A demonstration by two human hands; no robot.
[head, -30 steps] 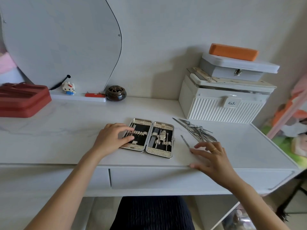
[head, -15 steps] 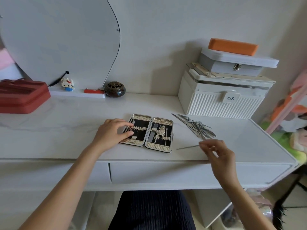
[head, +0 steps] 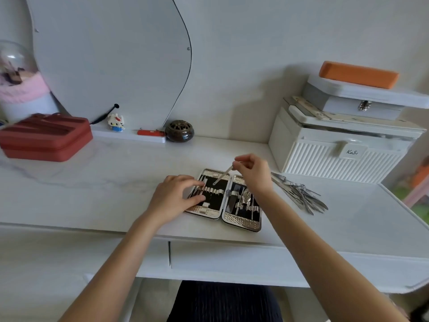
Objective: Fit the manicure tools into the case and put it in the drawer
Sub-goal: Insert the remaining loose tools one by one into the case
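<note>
The manicure case [head: 241,220] lies open flat on the white desk, black inside with a silver textured rim and several tools in its loops. My left hand [head: 176,198] rests on the case's left half, fingers spread over the loops. My right hand [head: 253,173] hovers over the case's far edge and pinches a thin metal tool [head: 222,175], whose tip points down at the left half. A pile of several loose metal tools [head: 299,194] lies on the desk to the right. The shut drawer front [head: 255,261] sits below the desk edge.
A white ribbed box [head: 336,159] with a grey box and an orange block on top stands at the back right. A red case [head: 44,138] sits at the far left. A mirror, a small figurine [head: 115,122] and a dark round pot [head: 179,134] line the back.
My right hand picked the thin tool up off the desk near the front edge and carried it left and away, over the open case. My left hand stayed on the case.
</note>
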